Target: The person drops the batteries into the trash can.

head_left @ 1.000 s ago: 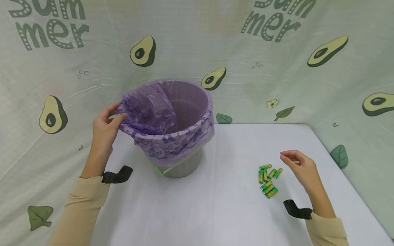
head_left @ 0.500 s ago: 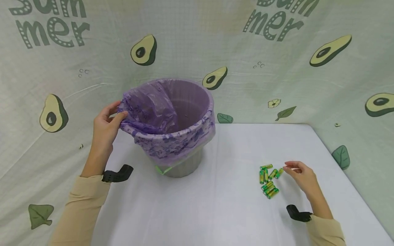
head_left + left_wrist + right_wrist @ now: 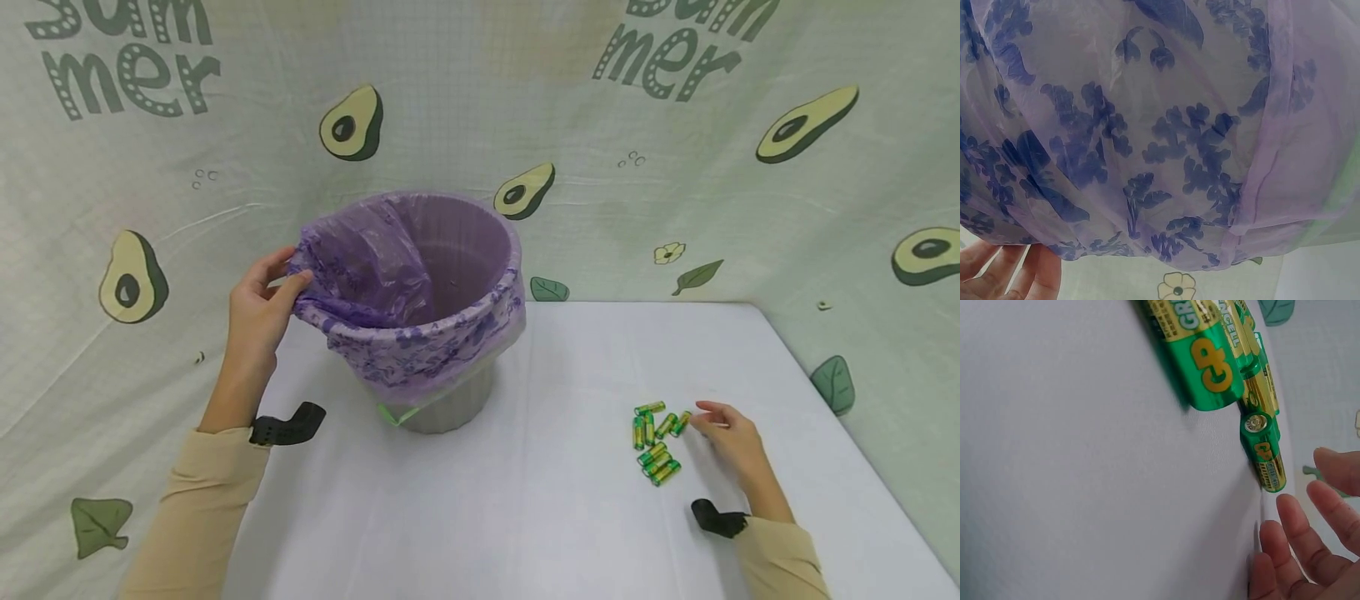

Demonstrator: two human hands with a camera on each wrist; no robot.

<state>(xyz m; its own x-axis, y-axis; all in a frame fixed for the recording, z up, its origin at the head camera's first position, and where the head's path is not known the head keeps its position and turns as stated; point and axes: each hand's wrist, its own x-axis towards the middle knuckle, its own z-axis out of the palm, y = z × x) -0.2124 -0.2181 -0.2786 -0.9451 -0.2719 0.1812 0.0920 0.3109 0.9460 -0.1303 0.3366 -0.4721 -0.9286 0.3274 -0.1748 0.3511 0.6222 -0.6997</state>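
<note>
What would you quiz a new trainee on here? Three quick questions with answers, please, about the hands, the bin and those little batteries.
1. Multiple choice: what does the left hand hold?
A) a spoon
B) the purple bag over the bin
C) a cup

2. True or false: the right hand is inside the bin.

3. Fill the gap: the batteries on the white table are coloured gold and ____.

Key:
1. B
2. False; it is beside the batteries.
3. green
</note>
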